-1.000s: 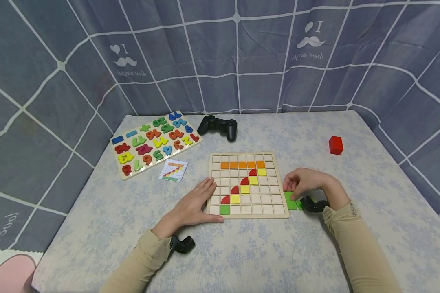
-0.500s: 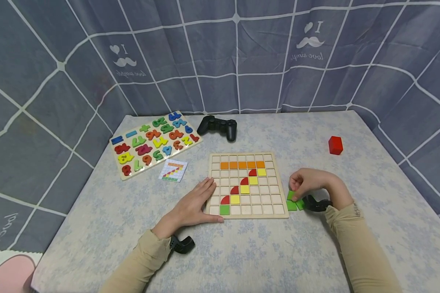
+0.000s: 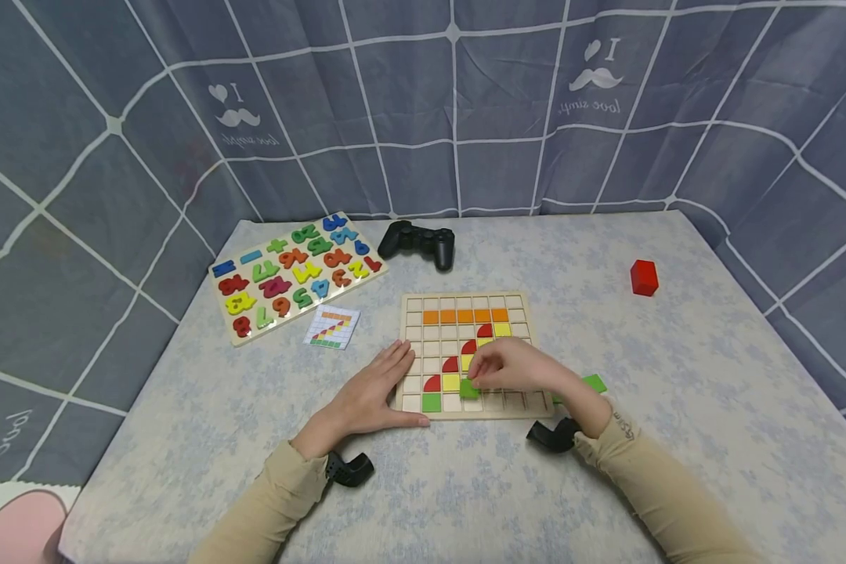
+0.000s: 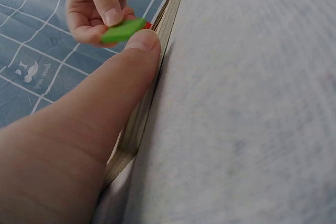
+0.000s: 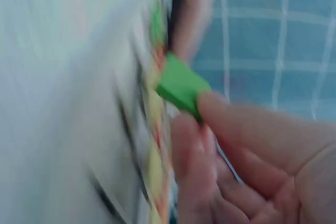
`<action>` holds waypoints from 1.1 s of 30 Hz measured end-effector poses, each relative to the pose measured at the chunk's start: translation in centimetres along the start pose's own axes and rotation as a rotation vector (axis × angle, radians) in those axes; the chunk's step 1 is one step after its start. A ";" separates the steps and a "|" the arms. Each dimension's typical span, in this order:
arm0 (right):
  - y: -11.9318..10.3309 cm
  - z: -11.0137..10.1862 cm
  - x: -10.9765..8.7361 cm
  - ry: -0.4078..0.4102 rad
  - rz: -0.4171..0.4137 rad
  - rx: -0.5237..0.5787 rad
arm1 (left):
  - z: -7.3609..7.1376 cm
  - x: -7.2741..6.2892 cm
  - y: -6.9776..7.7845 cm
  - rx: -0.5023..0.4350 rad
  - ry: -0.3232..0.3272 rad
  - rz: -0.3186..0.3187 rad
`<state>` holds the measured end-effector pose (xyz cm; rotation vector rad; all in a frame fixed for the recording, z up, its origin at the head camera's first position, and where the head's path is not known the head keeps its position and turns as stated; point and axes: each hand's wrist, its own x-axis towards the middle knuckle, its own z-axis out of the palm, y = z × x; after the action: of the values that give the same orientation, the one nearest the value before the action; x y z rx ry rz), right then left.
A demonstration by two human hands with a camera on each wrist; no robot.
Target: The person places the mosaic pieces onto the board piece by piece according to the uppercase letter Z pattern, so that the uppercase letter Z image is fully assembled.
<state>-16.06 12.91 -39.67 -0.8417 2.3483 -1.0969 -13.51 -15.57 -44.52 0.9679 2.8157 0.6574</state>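
Observation:
A green square tile (image 3: 469, 389) is pinched between the thumb and fingers of my right hand (image 3: 511, 366), held over the lower rows of the wooden grid board (image 3: 551, 411). The same tile (image 5: 182, 85) shows large in the right wrist view, which is blurred. My left hand (image 3: 366, 394) rests on the board's left edge, fingers straight and thumb along the front rim. On the board lie a row of orange tiles (image 3: 465, 316), a diagonal of red quarter-round tiles (image 3: 432, 383) and yellow squares (image 3: 451, 382), and one green tile (image 3: 432, 403) at bottom left.
Right of the board, green tiles (image 3: 595, 383) lie partly hidden under my right wrist. A pattern card (image 3: 332, 327) is left of the board. Farther back are a number puzzle board (image 3: 292, 274), a black game controller (image 3: 417, 244) and a red block (image 3: 645, 278).
My right hand has picked up a green tile from the pile at the right and carried it left over the board. The left hand has stayed in place.

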 end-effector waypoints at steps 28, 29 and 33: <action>0.2 -3.3 -2.5 -0.003 0.026 -0.052 | 0.0 0.1 0.0 -0.014 -0.012 -0.001; 0.6 -3.7 -2.8 -0.005 0.036 -0.058 | 0.0 0.1 0.0 -0.014 -0.012 0.000; 2.1 -5.1 -4.4 -0.004 0.066 -0.038 | -0.1 0.1 0.0 -0.016 -0.008 0.006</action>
<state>-16.58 19.72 -37.79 -0.7728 2.3833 -1.0260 -13.60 -15.55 -44.46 0.9741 2.7968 0.6744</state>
